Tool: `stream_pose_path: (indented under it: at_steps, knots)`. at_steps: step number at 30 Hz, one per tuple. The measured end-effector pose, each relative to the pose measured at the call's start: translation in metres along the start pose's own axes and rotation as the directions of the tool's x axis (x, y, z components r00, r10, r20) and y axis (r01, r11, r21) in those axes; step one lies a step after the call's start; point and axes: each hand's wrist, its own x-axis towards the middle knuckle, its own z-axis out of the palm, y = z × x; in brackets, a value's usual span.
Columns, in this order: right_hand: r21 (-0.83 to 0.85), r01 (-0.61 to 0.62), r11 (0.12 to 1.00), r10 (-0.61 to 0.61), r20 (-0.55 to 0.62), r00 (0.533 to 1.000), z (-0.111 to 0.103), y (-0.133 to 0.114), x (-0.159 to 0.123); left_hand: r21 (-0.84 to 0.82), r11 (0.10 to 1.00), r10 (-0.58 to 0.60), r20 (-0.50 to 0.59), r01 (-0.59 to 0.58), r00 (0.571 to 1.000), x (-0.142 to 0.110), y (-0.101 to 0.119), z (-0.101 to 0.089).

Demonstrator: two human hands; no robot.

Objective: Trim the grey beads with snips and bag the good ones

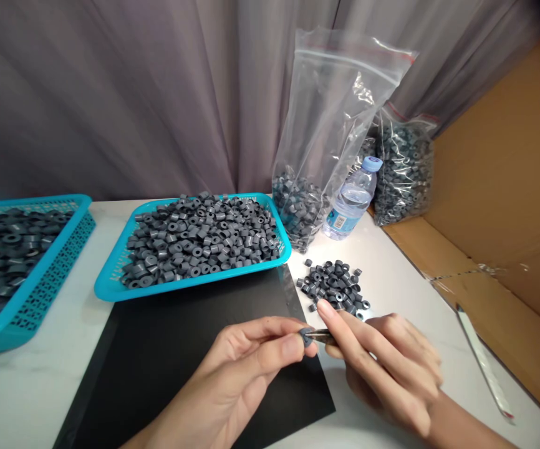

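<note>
My left hand (251, 368) pinches a small grey ring-shaped piece (306, 337) between thumb and fingertips, above the right part of a black mat (167, 362). My right hand (386, 368) grips a slim dark metal tool (321, 336) with a narrow tip. That tip touches the ring; my fingers cover the rest of the tool, so its exact kind is unclear. Just beyond my right hand lies a loose pile of similar grey rings (333, 284) on the white table. Past the mat, a blue basket (195, 282) is heaped with many more.
Another blue basket (48, 274) of larger-looking grey rings stands at left. Behind the pile are an open zip bag (326, 106) partly filled with rings, a water bottle (351, 199) and a full bag (403, 168). Cardboard (499, 174) borders the right, near a thin pale strip (485, 365).
</note>
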Motion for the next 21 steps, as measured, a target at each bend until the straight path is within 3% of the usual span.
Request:
stream_pose_path:
  at_steps: [8, 15, 21]
  knots:
    - [-0.009, -0.026, 1.000, 0.026, -0.006, 1.000, -0.0006, 0.0002, -0.0011, -0.031, 0.999, -0.011, -0.023, 0.010, 1.000, -0.0006, -0.0015, 0.0030]
    - [0.098, -0.089, 0.991, 0.097, -0.074, 0.993, 0.0050, -0.0008, -0.0043, -0.024, 1.000, 0.004, -0.018, -0.005, 1.000, -0.0017, 0.0004, 0.0046]
    - [0.134, -0.076, 0.988, 0.079, -0.017, 0.997, 0.0084, -0.0023, -0.0039, -0.030, 1.000, 0.007, -0.035, -0.008, 0.999, -0.0020, 0.0014, 0.0029]
